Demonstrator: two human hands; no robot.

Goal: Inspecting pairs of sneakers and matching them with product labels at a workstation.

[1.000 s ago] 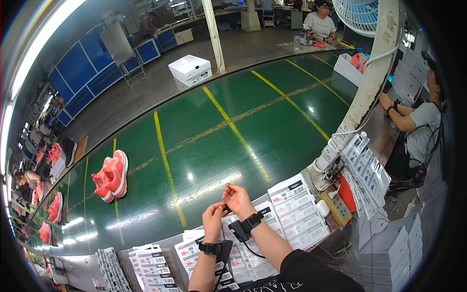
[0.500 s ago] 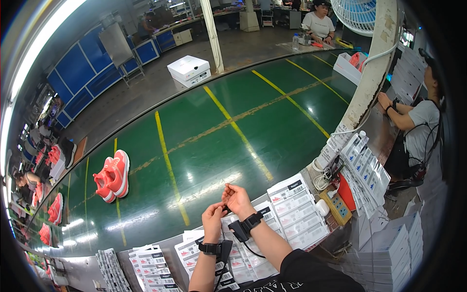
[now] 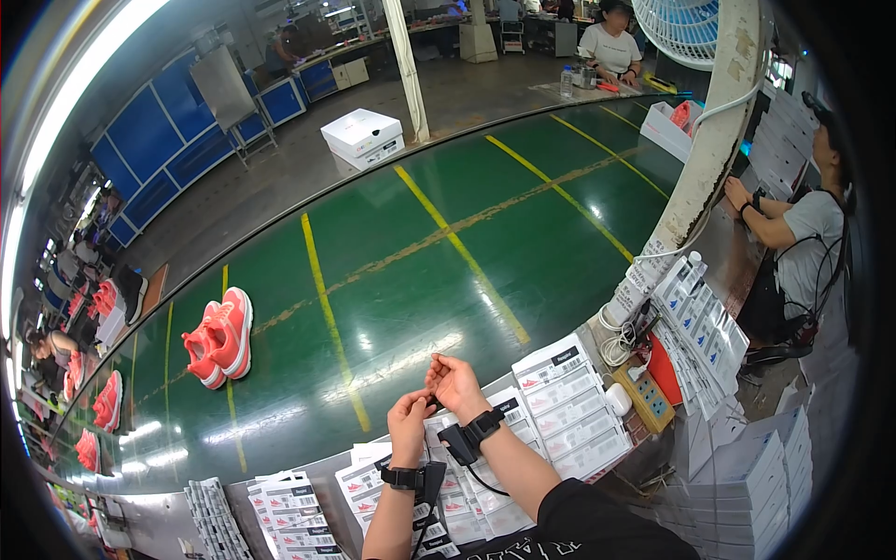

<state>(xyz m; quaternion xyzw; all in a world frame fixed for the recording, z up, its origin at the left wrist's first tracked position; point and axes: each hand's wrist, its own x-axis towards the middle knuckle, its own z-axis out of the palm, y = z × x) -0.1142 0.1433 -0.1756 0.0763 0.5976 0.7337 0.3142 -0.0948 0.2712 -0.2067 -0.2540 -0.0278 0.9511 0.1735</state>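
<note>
Closest in, the person's left hand [image 3: 409,417] and right hand [image 3: 457,384] are raised together over the near edge of the bench, fingertips meeting around a small dark item [image 3: 432,403] pinched between them; it is too small to identify, and both hands are closed on it rather than spread. Each wrist carries a dark band with a small device strapped on. Directly beneath the hands lie fanned rows of white label cards [image 3: 560,411], with more stacks of label cards [image 3: 289,513] to the left along the bench edge. As a judgement, the work looks to be in mid-course: the item is in hand and has not been set down or fixed to anything, and many cards lie untouched. To the right stand a rack of small white boxes [image 3: 700,317] and a white pillar [image 3: 705,140]. Beyond the bench runs a wide green conveyor belt [image 3: 420,271] with yellow lines, carrying a pair of coral-pink sneakers [image 3: 219,338] well to the left. Farther off sit a white shoebox [image 3: 364,137], blue cabinets [image 3: 149,140] and other seated workers.
</note>
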